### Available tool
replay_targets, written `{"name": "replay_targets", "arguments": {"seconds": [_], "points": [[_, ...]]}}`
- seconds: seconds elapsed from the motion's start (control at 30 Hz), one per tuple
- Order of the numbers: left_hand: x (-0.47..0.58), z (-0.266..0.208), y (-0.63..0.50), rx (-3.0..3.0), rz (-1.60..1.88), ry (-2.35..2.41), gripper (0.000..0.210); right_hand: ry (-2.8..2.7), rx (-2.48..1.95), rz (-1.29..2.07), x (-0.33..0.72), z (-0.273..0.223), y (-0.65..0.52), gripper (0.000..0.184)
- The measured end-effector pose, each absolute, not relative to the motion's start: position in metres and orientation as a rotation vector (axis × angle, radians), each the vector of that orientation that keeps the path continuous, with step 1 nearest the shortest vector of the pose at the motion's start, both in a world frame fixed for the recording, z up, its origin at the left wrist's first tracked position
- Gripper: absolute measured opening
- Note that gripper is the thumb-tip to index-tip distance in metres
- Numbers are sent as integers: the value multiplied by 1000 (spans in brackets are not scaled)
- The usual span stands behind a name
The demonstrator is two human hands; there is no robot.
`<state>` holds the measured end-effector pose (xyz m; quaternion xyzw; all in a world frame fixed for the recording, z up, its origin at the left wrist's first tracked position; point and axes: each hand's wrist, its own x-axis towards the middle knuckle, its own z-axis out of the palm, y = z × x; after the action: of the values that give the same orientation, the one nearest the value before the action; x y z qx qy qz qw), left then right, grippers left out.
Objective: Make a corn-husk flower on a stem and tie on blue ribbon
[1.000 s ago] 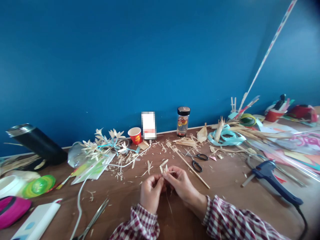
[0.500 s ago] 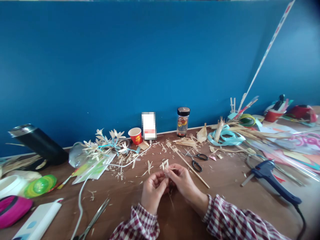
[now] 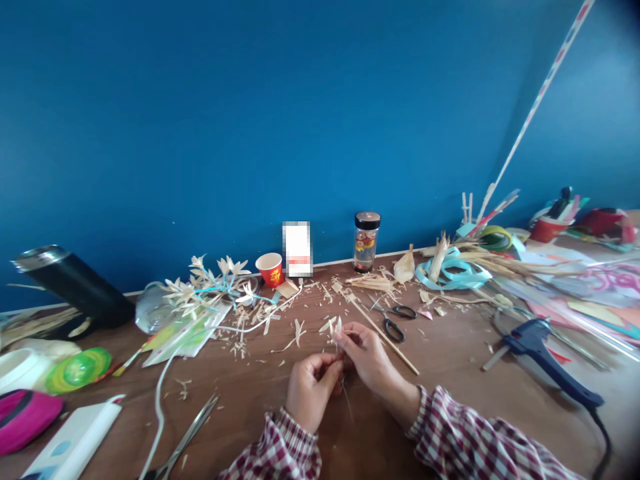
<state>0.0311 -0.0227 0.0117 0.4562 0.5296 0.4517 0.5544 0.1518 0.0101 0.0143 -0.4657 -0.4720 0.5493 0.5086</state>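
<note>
My right hand (image 3: 373, 359) pinches a small bundle of pale, husk-like petals (image 3: 339, 325), whose pointed tips stick up past the fingertips. Just below and to the left, my left hand (image 3: 313, 388) is closed in a pinch, its fingertips close to those of the right. A fine pale thread (image 3: 349, 400) trails down from between the hands; my fingers hide where it starts. Beyond the hands lie a loose petal piece (image 3: 299, 333) and black-handled scissors (image 3: 395, 321). A thin wooden stick (image 3: 387, 340) slants beside my right hand.
Finished-looking pale flowers (image 3: 220, 287) lie at left, near a red paper cup (image 3: 271, 270). A lidded jar (image 3: 367, 243) stands at the back. A blue glue gun (image 3: 537, 360) is at right. Metal scissors (image 3: 187, 433) and a white cable (image 3: 160, 400) lie front left.
My left hand has shifted slightly down and away from the petals, so a gap shows between the fingertips. My right hand still holds the petals.
</note>
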Motion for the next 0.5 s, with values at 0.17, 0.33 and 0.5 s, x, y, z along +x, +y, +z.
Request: {"name": "replay_targets", "arguments": {"seconds": [0.17, 0.33, 0.5], "points": [[30, 9, -24, 1156, 1050, 1282, 26, -1214, -1118, 1302, 154, 16, 10, 25], [31, 10, -24, 1298, 1053, 1300, 26, -1236, -1133, 1284, 157, 18, 11, 23], [30, 9, -26, 1345, 1057, 1327, 26, -1146, -1106, 1383, 158, 16, 12, 25]]}}
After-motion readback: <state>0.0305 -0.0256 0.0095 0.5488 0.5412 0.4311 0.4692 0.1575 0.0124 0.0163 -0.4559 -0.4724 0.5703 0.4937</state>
